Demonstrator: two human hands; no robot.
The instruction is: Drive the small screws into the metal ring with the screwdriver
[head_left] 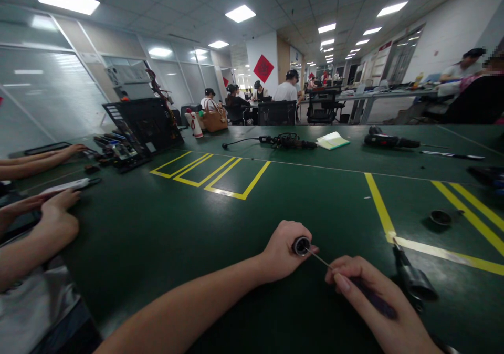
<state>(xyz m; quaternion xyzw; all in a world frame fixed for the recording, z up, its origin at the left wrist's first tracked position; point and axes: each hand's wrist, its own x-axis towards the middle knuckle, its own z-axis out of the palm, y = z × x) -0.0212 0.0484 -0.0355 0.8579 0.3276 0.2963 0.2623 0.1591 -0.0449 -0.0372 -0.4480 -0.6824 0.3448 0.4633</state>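
My left hand point(282, 249) is wrapped round a dark cylindrical part point(301, 246), its round open end facing right toward my other hand. A screwdriver point(374, 297) with a dark purple handle and thin metal shaft lies in the closed fingers of my right hand point(364, 280). Its tip reaches the rim or opening of the cylindrical part; how deep it goes cannot be made out. To the right of my right hand, a black tapered tool part point(416, 280) lies on the green table point(189, 222). Farther back rests a small round cup-like part point(441, 217).
Yellow tape point(378, 204) marks areas of the table. Along the back lie a corded black tool point(289, 141), a notepad point(333, 140), a black power tool point(389, 139) and a pen point(452, 155). At left, other people's hands point(59, 207) work near a black rack point(144, 125).
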